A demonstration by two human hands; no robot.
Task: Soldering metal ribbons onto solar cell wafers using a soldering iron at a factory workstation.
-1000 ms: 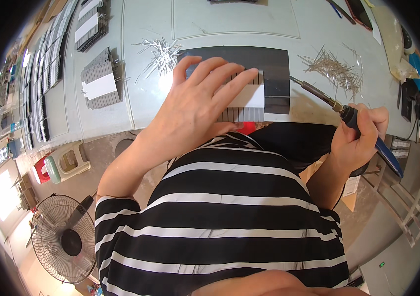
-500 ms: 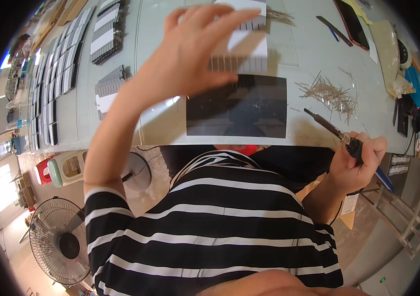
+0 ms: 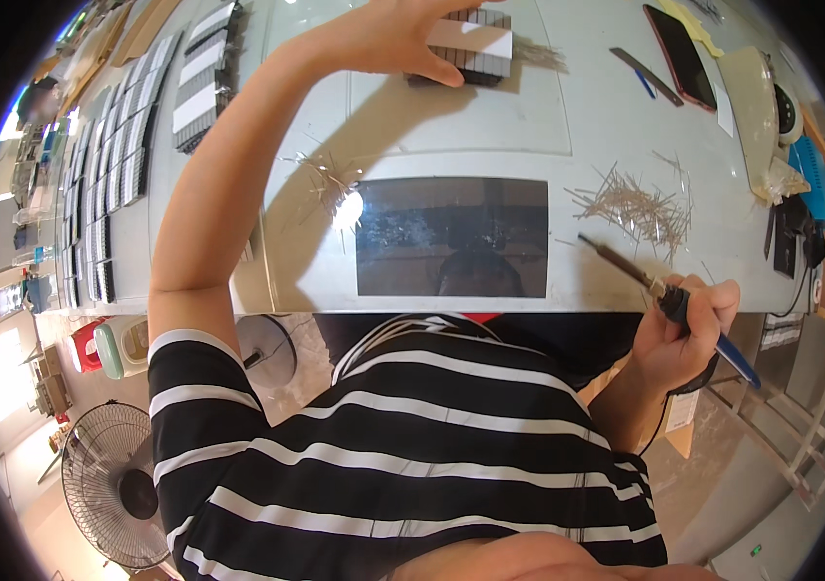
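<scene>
My left hand reaches to the far side of the table, beside a stack of grey-lined strips with a white band. Its thumb is spread at the stack's near left corner; the other fingers partly leave the top edge of the view. My right hand is wrapped round a soldering iron with a black and blue handle, its metal tip pointing up and left over the table. Nearer me, between the hands, lies a flat dark glossy panel.
Loose thin metal wires lie in a pile at the right and in a smaller one left of the panel. A phone and a flat dark blade lie far right. Strip stacks fill the left. A fan stands below.
My left hand has moved farther away, to the stack's left side. Lined strips that reached close to the panel now end farther from it. The view has shifted; the right hand keeps the soldering iron.
</scene>
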